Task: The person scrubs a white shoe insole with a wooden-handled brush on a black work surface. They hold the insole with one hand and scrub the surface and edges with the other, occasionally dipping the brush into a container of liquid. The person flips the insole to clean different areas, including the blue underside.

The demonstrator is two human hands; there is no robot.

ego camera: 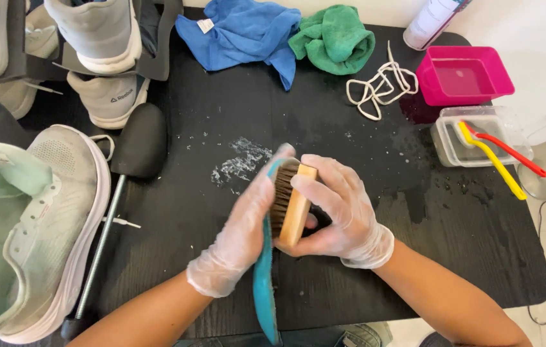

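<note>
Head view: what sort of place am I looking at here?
Likely a shoe-cleaning workstation. On the black table, gloved hands press a wooden brush against a teal insole; pale sneakers sit at the left, with removed white laces, cleaning cloths and a pink water tub at the back.

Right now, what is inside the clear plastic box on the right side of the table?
In the clear box lie a yellow brush and a red brush, handles sticking out over its rim. Their heads and the box's bottom are too blurred to tell.
</note>
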